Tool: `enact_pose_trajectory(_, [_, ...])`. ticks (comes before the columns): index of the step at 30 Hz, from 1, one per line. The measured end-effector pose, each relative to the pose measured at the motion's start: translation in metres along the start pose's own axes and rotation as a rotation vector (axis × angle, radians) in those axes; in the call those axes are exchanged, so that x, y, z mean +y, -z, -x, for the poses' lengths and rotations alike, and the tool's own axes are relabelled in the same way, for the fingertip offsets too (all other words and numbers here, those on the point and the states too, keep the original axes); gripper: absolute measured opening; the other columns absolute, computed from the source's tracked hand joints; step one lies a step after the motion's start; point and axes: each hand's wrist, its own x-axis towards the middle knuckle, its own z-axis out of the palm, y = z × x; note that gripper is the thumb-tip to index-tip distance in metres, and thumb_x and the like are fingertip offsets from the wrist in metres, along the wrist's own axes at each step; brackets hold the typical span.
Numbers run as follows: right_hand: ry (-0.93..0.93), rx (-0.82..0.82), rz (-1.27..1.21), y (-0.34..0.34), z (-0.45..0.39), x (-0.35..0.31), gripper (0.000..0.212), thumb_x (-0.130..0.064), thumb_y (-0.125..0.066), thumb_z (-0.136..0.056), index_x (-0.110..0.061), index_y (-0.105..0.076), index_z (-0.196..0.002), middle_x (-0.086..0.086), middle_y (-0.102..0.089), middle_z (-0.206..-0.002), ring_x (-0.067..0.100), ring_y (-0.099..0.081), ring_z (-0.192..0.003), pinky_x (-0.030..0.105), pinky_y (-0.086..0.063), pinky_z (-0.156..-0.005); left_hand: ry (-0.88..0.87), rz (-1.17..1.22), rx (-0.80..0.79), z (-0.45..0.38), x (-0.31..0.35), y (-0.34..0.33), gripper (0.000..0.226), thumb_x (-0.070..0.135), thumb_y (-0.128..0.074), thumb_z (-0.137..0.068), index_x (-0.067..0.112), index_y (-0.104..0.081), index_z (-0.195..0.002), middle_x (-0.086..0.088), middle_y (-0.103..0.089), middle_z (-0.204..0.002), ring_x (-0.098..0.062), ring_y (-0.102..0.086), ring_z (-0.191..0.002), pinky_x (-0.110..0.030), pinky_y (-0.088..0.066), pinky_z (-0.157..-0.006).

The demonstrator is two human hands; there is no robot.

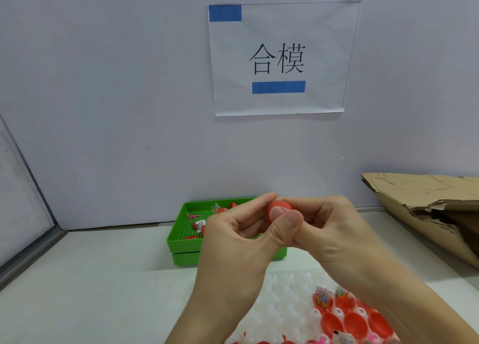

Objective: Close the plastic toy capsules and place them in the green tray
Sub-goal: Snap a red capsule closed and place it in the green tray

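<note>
A red capsule [278, 206] is being pinched shut between both hands above the green tray [181, 242].

It is held by the curled fingers [285, 220] of the left hand [233, 242] and right hand [334, 229]; the halves should be squeezed squarely until seated. Its long axis cannot be told, as only a rounded dome is shown, facing up and toward the camera.

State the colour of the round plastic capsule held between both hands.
Red: the round plastic capsule, clearest in the head view.
</note>
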Motion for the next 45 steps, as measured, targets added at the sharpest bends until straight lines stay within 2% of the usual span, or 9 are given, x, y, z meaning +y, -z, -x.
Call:
enact_pose_trajectory(6, [-0.006, -0.028, -0.021, -0.001, -0.001, 0.003, 0.026, -0.040, -0.066, -0.092, -0.020, -0.077, -0.106, 0.005, -0.078, -0.102, 0.019, -0.073, -0.100, 0.020, -0.055, -0.085, 0.007, -0.032, -0.074, -0.002, 0.001, 0.008, 0.067, 0.037, -0.086, -0.061, 0.020, -0.065, -0.122, 0.005, -0.076, -0.105, -0.009, -0.071, -0.103, -0.016, -0.055, -0.078])
enact_pose_trajectory(10, [-0.111, -0.058, -0.272, 0.002, -0.003, 0.003, 0.048, -0.055, -0.067, -0.084, -0.011, -0.078, -0.099, 0.017, -0.076, -0.096, 0.027, -0.075, -0.092, 0.026, -0.058, -0.078, -0.088, -0.152, -0.146, -0.003, 0.002, 0.013, 0.052, 0.021, -0.081, -0.068, 0.024, -0.068, -0.119, 0.006, -0.074, -0.109, -0.009, -0.068, -0.107, -0.018, -0.056, -0.078])
enact_pose_trajectory(15, [-0.258, -0.135, -0.384, 0.003, -0.005, 0.004, 0.056, -0.061, -0.059, -0.084, -0.010, -0.079, -0.093, 0.011, -0.076, -0.086, 0.017, -0.073, -0.074, 0.025, -0.058, -0.068, -0.263, -0.404, -0.077, -0.002, 0.002, 0.010, 0.028, 0.025, -0.076, -0.075, 0.035, -0.073, -0.102, 0.013, -0.074, -0.096, -0.014, -0.069, -0.097, -0.022, -0.055, -0.084])
enact_pose_trajectory(18, [-0.306, -0.129, -0.439, 0.001, -0.006, 0.006, 0.061, -0.065, -0.063, -0.076, -0.010, -0.079, -0.093, 0.014, -0.076, -0.093, 0.020, -0.074, -0.080, 0.029, -0.058, -0.073, -0.297, -0.479, -0.045, -0.002, 0.001, 0.010, 0.029, 0.023, -0.075, -0.074, 0.035, -0.072, -0.100, 0.015, -0.073, -0.093, -0.012, -0.069, -0.094, -0.025, -0.055, -0.084])
enact_pose_trajectory(23, [-0.256, -0.179, -0.573, -0.001, -0.003, 0.006, 0.061, -0.056, -0.074, -0.079, -0.001, -0.075, -0.105, 0.022, -0.073, -0.106, 0.027, -0.072, -0.100, 0.036, -0.056, -0.087, -0.381, -0.570, -0.007, -0.002, 0.002, 0.009, 0.024, 0.019, -0.072, -0.072, 0.029, -0.070, -0.094, 0.016, -0.070, -0.088, -0.010, -0.066, -0.088, -0.025, -0.054, -0.076])
enact_pose_trajectory(35, [-0.193, -0.061, -0.510, -0.007, -0.003, 0.003, 0.053, -0.044, -0.066, -0.081, 0.007, -0.074, -0.091, 0.027, -0.069, -0.090, 0.029, -0.071, -0.079, 0.037, -0.058, -0.079, -0.473, -0.656, 0.024, 0.001, 0.002, 0.004, 0.011, 0.022, -0.072, -0.080, 0.022, -0.070, -0.091, 0.009, -0.068, -0.081, -0.018, -0.063, -0.080, -0.031, -0.053, -0.071])
enact_pose_trajectory(39, [-0.269, -0.046, -0.472, -0.008, -0.005, 0.003, 0.063, -0.062, -0.051, -0.087, -0.005, -0.079, -0.085, 0.025, -0.074, -0.091, 0.029, -0.074, -0.079, 0.033, -0.059, -0.069, -0.202, -0.356, 0.023, 0.002, 0.004, 0.004, 0.018, 0.033, -0.072, -0.079, 0.025, -0.072, -0.096, 0.007, -0.074, -0.089, -0.012, -0.071, -0.086, -0.032, -0.059, -0.076])
enact_pose_trajectory(42, [-0.357, -0.087, -0.432, 0.001, -0.006, 0.003, 0.079, -0.067, -0.033, -0.086, -0.003, -0.079, -0.092, 0.026, -0.074, -0.093, 0.029, -0.072, -0.071, 0.028, -0.054, -0.060, 0.120, 0.082, 0.054, -0.002, 0.002, 0.007, 0.044, 0.044, -0.065, -0.085, 0.004, -0.072, -0.101, -0.016, -0.074, -0.099, -0.024, -0.070, -0.089, -0.047, -0.056, -0.080])
enact_pose_trajectory(45, [-0.349, -0.077, -0.338, 0.008, -0.006, 0.003, 0.076, -0.061, -0.034, -0.088, 0.001, -0.077, -0.097, 0.025, -0.073, -0.090, 0.028, -0.070, -0.069, 0.027, -0.052, -0.061, 0.273, 0.383, 0.085, -0.007, 0.000, 0.011, 0.050, 0.040, -0.056, -0.082, -0.004, -0.066, -0.107, -0.021, -0.073, -0.105, -0.030, -0.071, -0.100, -0.040, -0.059, -0.078])
